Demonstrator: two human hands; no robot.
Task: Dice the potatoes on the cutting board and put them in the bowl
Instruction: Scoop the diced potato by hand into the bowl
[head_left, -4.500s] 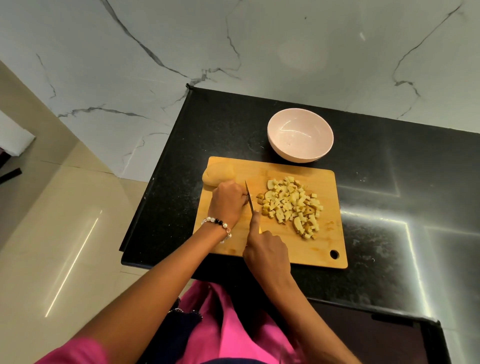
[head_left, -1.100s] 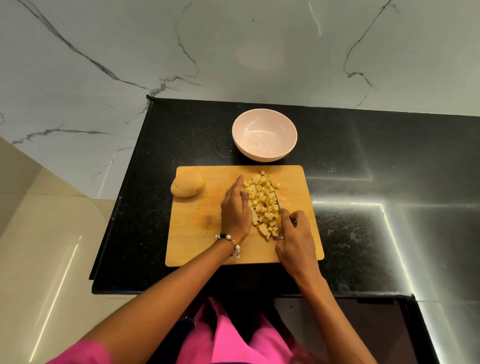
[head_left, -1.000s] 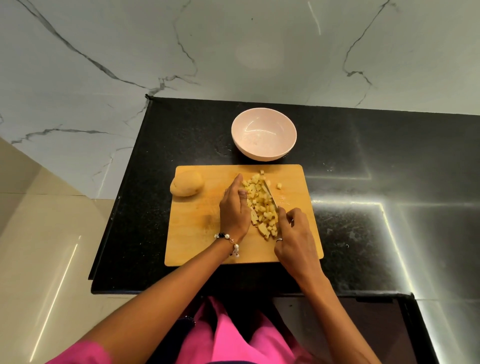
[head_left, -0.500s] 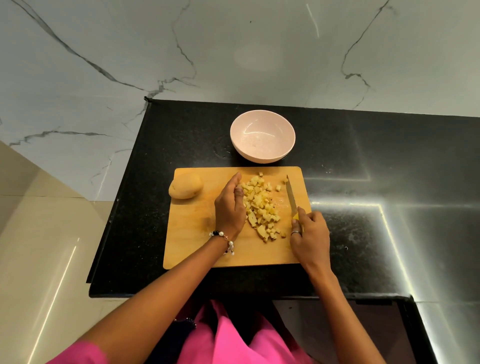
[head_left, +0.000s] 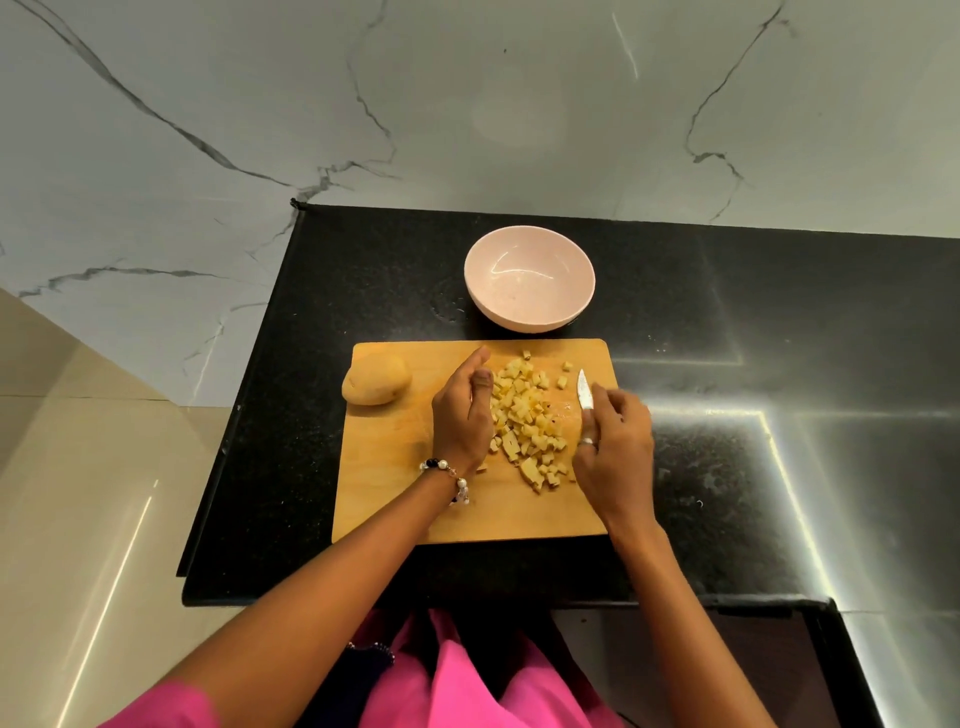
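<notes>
A heap of diced potato (head_left: 525, 415) lies in the middle of the wooden cutting board (head_left: 395, 499). My left hand (head_left: 462, 410) stands on edge against the heap's left side, fingers straight. My right hand (head_left: 615, 447) grips a small knife (head_left: 584, 391) on the heap's right side, blade pointing away from me. A whole potato (head_left: 375, 380) sits at the board's far left corner. The pale pink bowl (head_left: 529, 278) stands just behind the board with nothing in it.
The board lies on a black stone counter (head_left: 727, 322) whose left edge (head_left: 234, 436) drops to a beige floor. A marble wall rises behind the bowl. A few loose dice (head_left: 563, 375) lie apart near the knife tip.
The right hand swung the knife out to the board's right edge, then came back toward the heap. My left hand stayed beside the dice. The heap has spread slightly.
</notes>
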